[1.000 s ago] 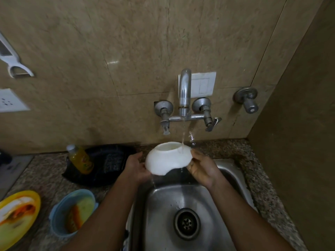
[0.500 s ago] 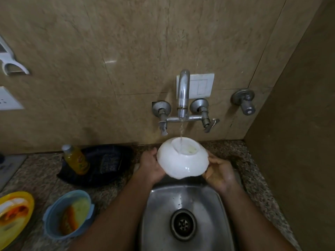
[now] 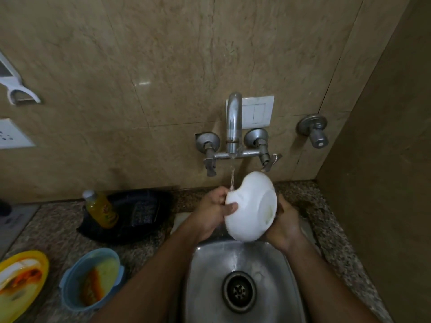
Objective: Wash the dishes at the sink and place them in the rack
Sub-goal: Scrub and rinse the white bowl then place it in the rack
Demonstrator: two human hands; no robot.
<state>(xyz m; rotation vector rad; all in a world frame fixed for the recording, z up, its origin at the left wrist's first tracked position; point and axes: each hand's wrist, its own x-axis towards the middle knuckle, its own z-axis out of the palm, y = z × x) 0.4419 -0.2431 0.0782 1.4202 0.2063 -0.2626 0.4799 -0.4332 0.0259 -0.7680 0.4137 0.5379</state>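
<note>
The white bowl (image 3: 250, 207) is tilted on its side above the back edge of the steel sink (image 3: 203, 283), its opening turned right, under thin tap water.

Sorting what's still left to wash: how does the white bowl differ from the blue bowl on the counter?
The white bowl is held tilted under the tap stream by both hands; the blue bowl sits upright on the counter. The white bowl looks clean; the blue bowl holds orange and yellowish residue. The white bowl is over the sink; the blue bowl is left of it. Both are round.
</note>
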